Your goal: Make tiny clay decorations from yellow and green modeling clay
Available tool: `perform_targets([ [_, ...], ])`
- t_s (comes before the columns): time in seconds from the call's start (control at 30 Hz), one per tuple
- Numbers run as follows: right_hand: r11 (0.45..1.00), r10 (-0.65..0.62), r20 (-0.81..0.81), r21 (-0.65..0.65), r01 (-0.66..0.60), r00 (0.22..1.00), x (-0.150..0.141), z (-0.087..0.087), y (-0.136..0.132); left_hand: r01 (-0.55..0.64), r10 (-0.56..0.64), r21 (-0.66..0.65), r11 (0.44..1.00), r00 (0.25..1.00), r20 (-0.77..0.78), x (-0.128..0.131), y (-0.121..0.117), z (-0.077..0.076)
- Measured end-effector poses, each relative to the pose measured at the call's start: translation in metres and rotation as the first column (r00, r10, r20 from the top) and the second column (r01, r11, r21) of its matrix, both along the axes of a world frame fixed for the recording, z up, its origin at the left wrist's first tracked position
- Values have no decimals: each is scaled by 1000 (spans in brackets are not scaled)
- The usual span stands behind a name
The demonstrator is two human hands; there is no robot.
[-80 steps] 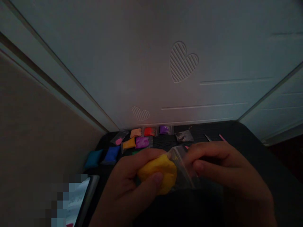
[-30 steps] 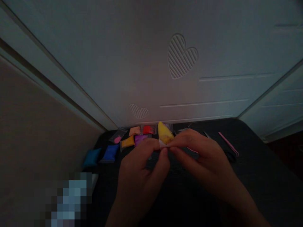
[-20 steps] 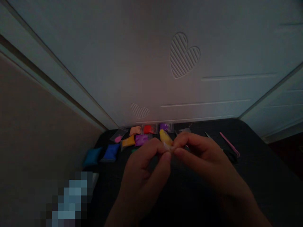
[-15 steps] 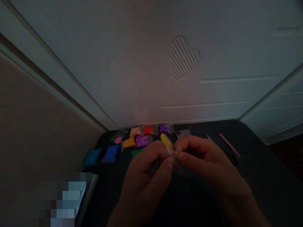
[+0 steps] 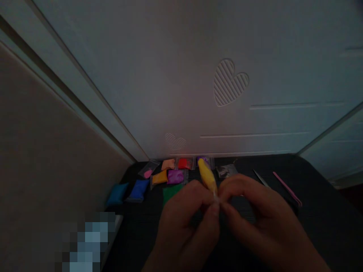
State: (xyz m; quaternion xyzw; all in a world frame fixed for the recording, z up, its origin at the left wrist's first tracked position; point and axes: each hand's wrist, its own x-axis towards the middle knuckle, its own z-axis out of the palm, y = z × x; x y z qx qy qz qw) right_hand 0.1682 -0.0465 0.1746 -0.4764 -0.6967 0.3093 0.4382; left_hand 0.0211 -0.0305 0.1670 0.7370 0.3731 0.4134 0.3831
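Observation:
A clear plastic bag with yellow clay-like stuff [image 5: 207,175] in it points away from me, tilted up to the left. Its near plastic end is gathered into a thin twist. My left hand [image 5: 188,217] pinches this twist between thumb and forefinger. Close against it, the thumb and forefinger of my right hand [image 5: 252,211] pinch at the same spot. The fingertips hide most of the plastic there. Behind my left hand a green packet [image 5: 171,192] is partly covered.
On the dark table [image 5: 133,226] lie blue [image 5: 138,189], teal [image 5: 117,193], orange [image 5: 159,177], magenta [image 5: 176,176], peach [image 5: 168,164] and red [image 5: 185,163] packets. Scissors [image 5: 261,177] and a pink stick-like tool [image 5: 287,188] lie right. A blurred-out screen [image 5: 93,241] stands front left. A white panel rises behind.
The yellow bag has come further into view above my fingers, its plastic now twisted tight. Both hands sit slightly lower and to the right in view, as the whole scene has shifted.

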Motion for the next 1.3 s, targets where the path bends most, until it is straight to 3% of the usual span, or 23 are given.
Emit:
perform_targets([
  [0.17, 943, -133, 154, 324, 77, 979, -2, -1, 1, -19, 35, 172, 985, 995, -92, -1, -1, 5],
  [0.3, 910, -176, 202, 406, 81, 963, -1, 1, 0, -2, 19, 209, 978, 997, -81, -2, 0, 8],
  [0.6, 941, -145, 128, 325, 96, 981, -8, 3, 3, -10, 14, 226, 974, 1000, -17, 0, -1, 3],
  [0.73, 967, -115, 89, 239, 90, 989, -7, 2, 1, 55, -47, 259, 964, 998, -36, -4, 4, 1],
  [0.97, 991, -127, 77, 46, 124, 989, -7, 0, -1, 14, -1, 202, 979, 998, -67, -1, 8, 4],
  [1.3, 981, -188, 119, 67, 181, 975, -11, -2, 1, -13, 33, 186, 982, 994, -107, 0, 11, 3],
])
